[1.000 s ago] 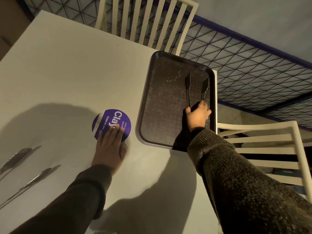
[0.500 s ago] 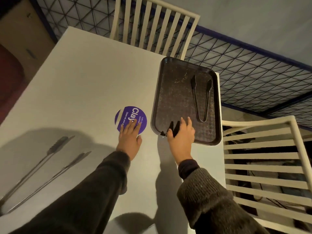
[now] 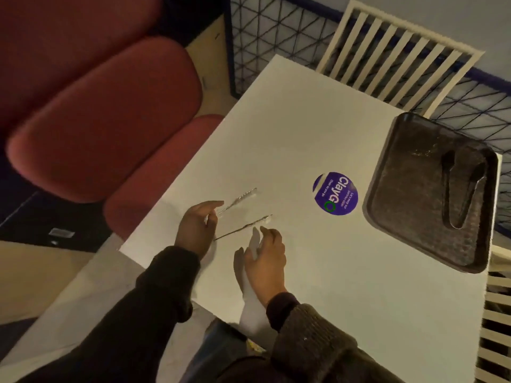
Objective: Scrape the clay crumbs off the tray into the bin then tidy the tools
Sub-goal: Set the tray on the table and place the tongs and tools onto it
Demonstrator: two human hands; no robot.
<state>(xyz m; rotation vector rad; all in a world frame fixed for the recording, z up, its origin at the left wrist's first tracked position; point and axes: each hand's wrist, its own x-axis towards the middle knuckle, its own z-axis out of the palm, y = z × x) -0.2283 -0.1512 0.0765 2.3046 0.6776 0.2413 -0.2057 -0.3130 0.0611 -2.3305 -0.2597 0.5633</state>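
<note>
A dark tray (image 3: 409, 205) lies at the right edge of the white table (image 3: 318, 272), with black tongs (image 3: 459, 194) resting in it and pale clay crumbs (image 3: 425, 150) near its far end. Silver metal tongs (image 3: 243, 214) lie on the table's left part, arms spread and pointing toward the tray. My left hand (image 3: 196, 230) is on the upper arm of these tongs, fingers curled at it. My right hand (image 3: 265, 255) hovers just below the lower arm, fingers apart, holding nothing.
A round purple "Clay" sticker (image 3: 335, 193) sits on the table between the silver tongs and the tray. Cream slatted chairs stand at the far side (image 3: 398, 53) and the right (image 3: 495, 327). A red cushioned seat (image 3: 102, 120) is to the left.
Both hands left the sticker and the tray and moved left to the silver tongs. The view swung left. The black tongs stay in the tray.
</note>
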